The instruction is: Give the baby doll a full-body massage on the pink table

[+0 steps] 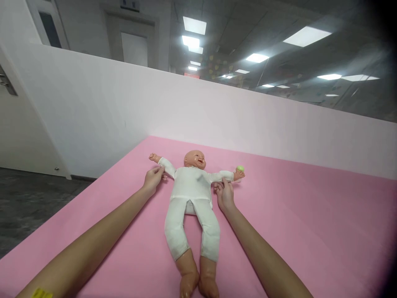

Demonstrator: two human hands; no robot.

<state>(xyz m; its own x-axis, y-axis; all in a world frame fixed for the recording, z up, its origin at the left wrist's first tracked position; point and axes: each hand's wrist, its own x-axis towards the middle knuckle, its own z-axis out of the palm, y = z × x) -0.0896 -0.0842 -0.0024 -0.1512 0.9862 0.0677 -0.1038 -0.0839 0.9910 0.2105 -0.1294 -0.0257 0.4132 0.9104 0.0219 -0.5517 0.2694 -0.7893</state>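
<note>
The plastic baby doll in a white cloth suit (192, 194) lies face-up, fully dressed, on the pink padded mat (310, 231); my left hand (152, 179) pinches one sleeve, my right hand (225, 195) the other. Its feet are bare; a small green ball (240, 168) sits at its fist.

An office-like hall, partitioned. Recessed ceiling panel lights (307, 36) run far back above a white partition wall (198, 111) (grey carpet floor (27, 198) at left).

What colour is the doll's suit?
White; the doll's suit shows best in the head view.
</note>
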